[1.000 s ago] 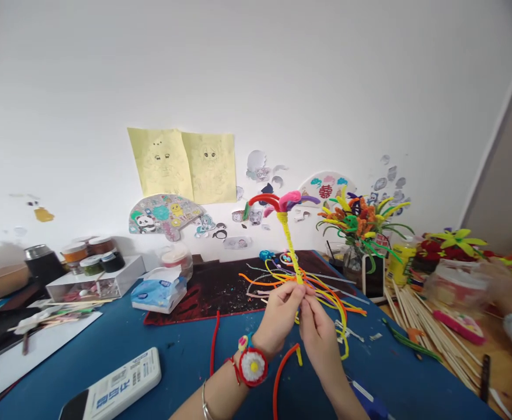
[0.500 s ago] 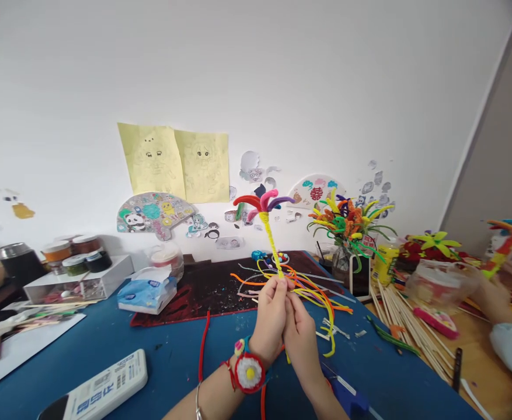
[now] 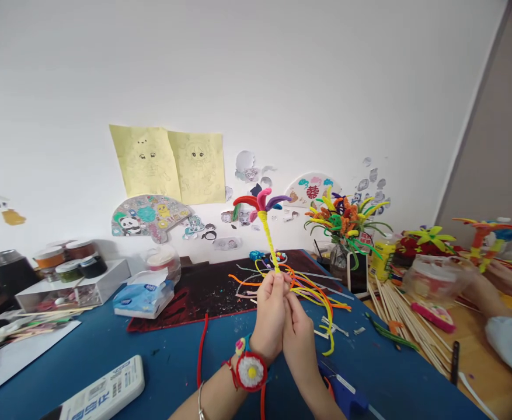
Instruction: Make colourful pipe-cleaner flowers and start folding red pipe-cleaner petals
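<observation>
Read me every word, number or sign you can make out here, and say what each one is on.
"囍", in red, on the paper fan on the wall.
Blue print on the white device: too blurred to read.
Blue lettering on the tissue pack: too small to read.
Label on the yellow bottle: too small to read.
</observation>
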Demonstrator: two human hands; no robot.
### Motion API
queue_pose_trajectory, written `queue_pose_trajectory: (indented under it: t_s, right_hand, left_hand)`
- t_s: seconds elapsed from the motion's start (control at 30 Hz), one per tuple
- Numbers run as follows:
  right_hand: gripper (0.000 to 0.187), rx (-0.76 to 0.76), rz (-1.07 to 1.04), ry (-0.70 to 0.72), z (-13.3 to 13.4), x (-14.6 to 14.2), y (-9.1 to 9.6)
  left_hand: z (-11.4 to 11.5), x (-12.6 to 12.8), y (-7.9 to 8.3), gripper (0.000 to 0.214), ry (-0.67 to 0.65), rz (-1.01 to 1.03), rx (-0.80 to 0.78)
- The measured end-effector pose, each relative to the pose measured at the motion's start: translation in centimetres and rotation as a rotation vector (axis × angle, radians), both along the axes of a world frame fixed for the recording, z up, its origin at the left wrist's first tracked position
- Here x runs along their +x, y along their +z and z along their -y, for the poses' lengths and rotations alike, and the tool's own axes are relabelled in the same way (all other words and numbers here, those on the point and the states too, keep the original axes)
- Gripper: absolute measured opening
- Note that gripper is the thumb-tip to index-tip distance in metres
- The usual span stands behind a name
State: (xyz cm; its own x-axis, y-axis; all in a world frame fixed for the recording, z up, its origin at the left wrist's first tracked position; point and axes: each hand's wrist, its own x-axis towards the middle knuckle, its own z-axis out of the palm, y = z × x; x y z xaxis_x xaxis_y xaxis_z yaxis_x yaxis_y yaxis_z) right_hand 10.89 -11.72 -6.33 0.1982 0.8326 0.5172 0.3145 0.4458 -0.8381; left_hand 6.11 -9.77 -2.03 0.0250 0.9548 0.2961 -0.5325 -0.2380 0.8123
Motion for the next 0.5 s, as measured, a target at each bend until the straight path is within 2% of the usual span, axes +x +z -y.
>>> queue_pose_trajectory:
  t_s: [0.27, 0.5]
  right_hand:
    - [0.042, 0.023, 0.007, -0.043, 0.25, -0.45, -0.16]
    - [0.043, 0.051, 0.025, -0.074, -0.02, -0.67, -0.48]
  left_hand:
    - [-0.28, -0.43, 0.39, 0.029, -0.049, -0.011, 0.065]
    - [-0.55, -0.88, 0.90, 0.023, -0.045, 0.018, 0.034]
